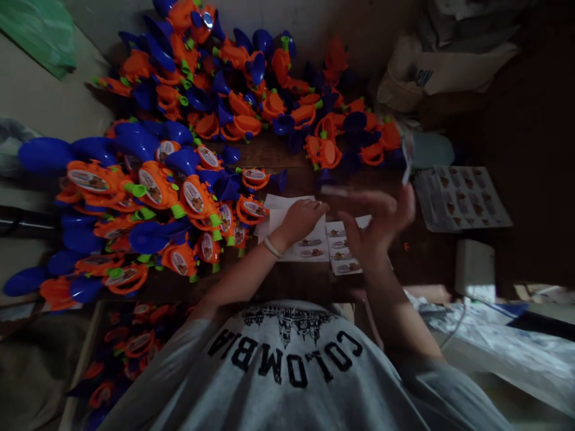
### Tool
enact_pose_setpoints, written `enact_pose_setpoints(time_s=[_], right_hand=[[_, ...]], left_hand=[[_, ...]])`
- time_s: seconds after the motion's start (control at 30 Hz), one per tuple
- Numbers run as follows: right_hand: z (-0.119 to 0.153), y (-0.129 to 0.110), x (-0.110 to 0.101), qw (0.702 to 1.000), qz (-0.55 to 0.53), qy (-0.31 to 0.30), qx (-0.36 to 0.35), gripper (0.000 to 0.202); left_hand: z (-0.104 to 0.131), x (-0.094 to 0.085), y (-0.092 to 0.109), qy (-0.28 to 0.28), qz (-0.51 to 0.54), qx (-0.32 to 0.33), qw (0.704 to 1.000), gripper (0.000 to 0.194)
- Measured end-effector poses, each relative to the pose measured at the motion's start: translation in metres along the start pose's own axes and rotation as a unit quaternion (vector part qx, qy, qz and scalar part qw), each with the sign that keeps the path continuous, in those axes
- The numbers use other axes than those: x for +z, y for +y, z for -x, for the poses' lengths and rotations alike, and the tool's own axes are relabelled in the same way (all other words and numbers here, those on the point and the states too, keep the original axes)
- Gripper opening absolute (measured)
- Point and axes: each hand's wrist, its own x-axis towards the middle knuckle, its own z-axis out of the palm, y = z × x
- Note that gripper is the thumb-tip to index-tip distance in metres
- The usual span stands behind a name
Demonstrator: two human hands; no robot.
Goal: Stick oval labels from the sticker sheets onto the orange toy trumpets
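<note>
My left hand (302,220), a band on its wrist, lies over a white sticker sheet (314,252) on the dark table. Its fingers are loosely bent, with no object visible in them. To the right, my right hand (380,224) is raised and smeared by motion, its thumb and fingers apart. A thin pale piece (408,158) shows by its upper finger; I cannot tell whether they touch. Under this hand lies another sticker sheet (342,251) with printed oval stickers. Nearest my left hand is an orange and blue toy trumpet (252,208) with an oval sticker.
Stickered toy trumpets (155,185) crowd the left side. More trumpets (242,114), apparently without stickers, are heaped along the back wall. A stack of sticker sheets (467,197) lies at right, near a white box (475,270). A crate (81,365) of toys stands below left.
</note>
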Motion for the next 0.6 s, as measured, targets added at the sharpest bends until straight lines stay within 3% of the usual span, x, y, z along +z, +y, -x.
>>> enact_pose_setpoints(time_s=[0.07,0.17,0.3,0.37,0.47,0.53,0.6], right_hand=[[-0.023,0.044,0.029,0.999,0.002,-0.048,0.020,0.094],[-0.042,0.099,0.074,0.983,0.058,-0.152,0.090,0.080],[-0.051,0.128,0.106,0.963,0.061,-0.220,0.145,0.058],[-0.054,0.130,0.106,0.967,0.053,-0.208,0.138,0.056],[-0.058,0.117,0.089,0.989,0.047,-0.100,0.101,0.065],[-0.056,0.093,0.071,0.996,0.037,-0.009,0.075,0.079],[-0.045,0.054,0.054,0.996,0.013,0.058,0.066,0.093]], left_hand=[[0.006,0.004,0.006,-0.007,-0.013,0.015,1.000,0.023],[0.035,0.006,0.022,-0.045,-0.055,0.042,0.997,0.027],[0.081,0.014,0.037,-0.097,-0.072,0.038,0.992,0.029],[0.092,0.019,0.032,-0.116,-0.067,0.023,0.991,0.046],[0.093,0.026,0.017,-0.119,-0.023,-0.003,0.993,0.064],[0.086,0.030,0.008,-0.070,0.033,-0.018,0.997,0.075],[0.077,0.032,0.002,0.030,0.099,-0.027,0.994,0.089]])
